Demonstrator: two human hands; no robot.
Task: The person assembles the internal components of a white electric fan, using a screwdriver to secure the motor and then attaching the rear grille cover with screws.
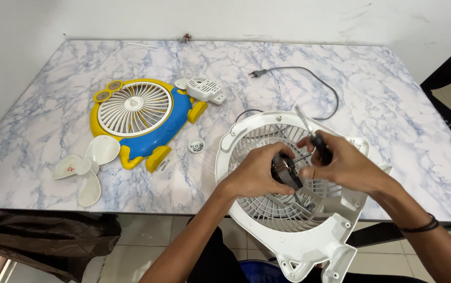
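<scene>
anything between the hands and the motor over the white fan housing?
Nothing visible. The left hand already grips the motor directly above the white rear housing. The right hand holds a screwdriver right beside it. Whether the right fingers touch the motor cannot be told.

Off to my left on the marble-patterned table [382, 94] lies a yellow and blue fan front cover [139, 118] with its white round grille facing up. Beside its lower left edge rests a white three-bladed fan propeller [85, 166]. A small white vented motor cover [203, 88] sits touching the cover's upper right corner. Near its lower right there is a little round white cap [196, 145] and a loose screw [163, 165]. Dark cloth [47, 236] hangs below the table's near edge.
</scene>
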